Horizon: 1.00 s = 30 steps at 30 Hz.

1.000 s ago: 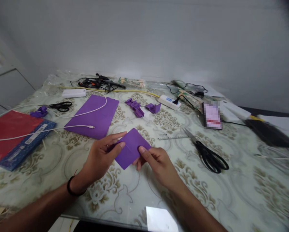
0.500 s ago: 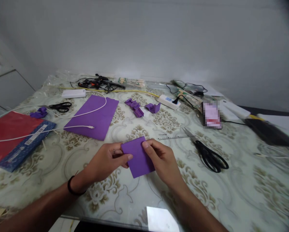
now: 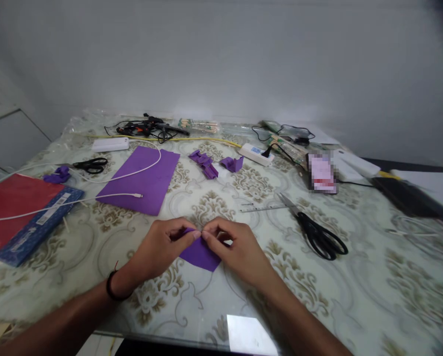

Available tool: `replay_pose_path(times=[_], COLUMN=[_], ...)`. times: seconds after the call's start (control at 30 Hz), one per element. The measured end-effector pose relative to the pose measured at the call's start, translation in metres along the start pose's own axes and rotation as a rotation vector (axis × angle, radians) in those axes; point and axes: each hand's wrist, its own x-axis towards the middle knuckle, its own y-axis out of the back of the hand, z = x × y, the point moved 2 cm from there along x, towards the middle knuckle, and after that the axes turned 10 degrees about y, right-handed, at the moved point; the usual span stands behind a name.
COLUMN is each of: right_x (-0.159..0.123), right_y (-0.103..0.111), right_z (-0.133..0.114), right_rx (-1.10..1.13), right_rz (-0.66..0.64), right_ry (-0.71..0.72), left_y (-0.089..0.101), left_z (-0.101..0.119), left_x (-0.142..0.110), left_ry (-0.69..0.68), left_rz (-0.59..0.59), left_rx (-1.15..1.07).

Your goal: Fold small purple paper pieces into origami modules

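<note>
A small piece of purple paper point(image 3: 202, 255) is pinched at its upper edge between my two hands, low over the table. My left hand point(image 3: 171, 245) grips it with thumb and fingers from the left. From the right, my right hand point(image 3: 233, 245) pinches the same edge, its thumb tip almost touching the left thumb. The fingers cover the paper's upper part. Beyond the hands lie larger purple sheets point(image 3: 147, 185), a pleated purple paper piece point(image 3: 205, 164) and a smaller folded purple piece point(image 3: 232, 163).
Black-handled scissors point(image 3: 320, 235) lie at right by a clear ruler point(image 3: 260, 208). A power strip point(image 3: 256, 154) and a phone point(image 3: 321, 173) sit further back. At left are a red and blue packet point(image 3: 32, 212), a white cable point(image 3: 119, 196) and smaller scissors point(image 3: 91, 165).
The small purple paper has turned and tilted in my hands. My right hand has shifted its grip, and both thumbs have come together at the upper edge.
</note>
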Motion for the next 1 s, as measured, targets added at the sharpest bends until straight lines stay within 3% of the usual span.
replay_pose_path(times=[0.43,0.63,0.8,1.0], right_x=[0.001,0.006,0.009,0.01], right_y=[0.005,0.023,0.037,0.022], right_z=[0.001,0.004,0.008,0.009], right_rx=[0.085,0.103,0.095,0.053], right_rz=[-0.038,-0.041,-0.001,0.049], right_ry=[0.0,0.021,0.039,0.09], left_y=[0.005,0.023,0.025,0.013], left_z=[0.009,0.003,-0.003,0.0], left_x=[-0.009,-0.003,0.001,0.001], left_ry=[-0.227,-0.201,-0.204,-0.213], left_rz=[0.079,0.194,0.265,0.209], left_rx=[0.074,-0.015,-0.013,0.054])
